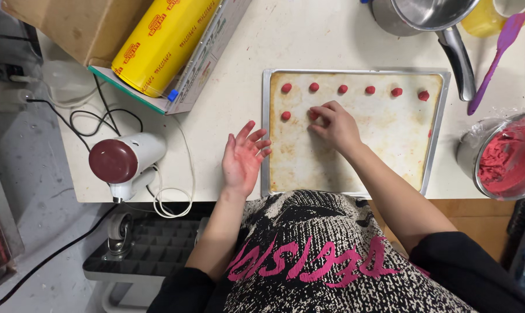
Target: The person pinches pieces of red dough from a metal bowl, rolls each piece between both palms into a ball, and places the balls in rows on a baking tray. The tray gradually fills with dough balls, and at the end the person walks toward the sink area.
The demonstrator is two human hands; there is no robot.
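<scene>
**Red dough balls set out on a baking tray**

On the white desk [309, 40] lies a stained metal baking tray [266, 133]. Upper left, a long box holds a yellow roll of wrap [161, 40] with red print. At right, a steel bowl [468, 153] holds red dough. The right hand [335, 124] pinches a small red dough ball [313, 115] in the tray's second row; it looks soft and sticky, best held lightly by its sides. The left hand [243, 157] hovers spread and empty, red-smeared.
</scene>
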